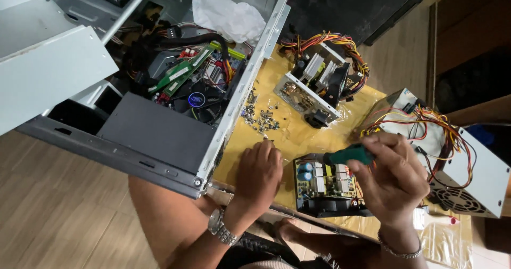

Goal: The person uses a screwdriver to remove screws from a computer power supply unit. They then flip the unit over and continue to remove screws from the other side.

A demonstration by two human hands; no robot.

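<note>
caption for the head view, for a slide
Right hand holds a green-handled screwdriver over an opened power supply board; left hand rests beside it.

A green-handled screwdriver (pixel 348 154) lies nearly level, its handle wrapped in the right hand's grip, its dark shaft end pointing left over a small power-supply circuit board (pixel 324 181). The board sits flat in an open black tray on the yellow-covered worktop (pixel 287 136), close to the near edge. It carries blue cylindrical capacitors at its left side, pale finned heat sinks across the middle and small coils. The tray's left edge lies just beside the left hand.
</note>
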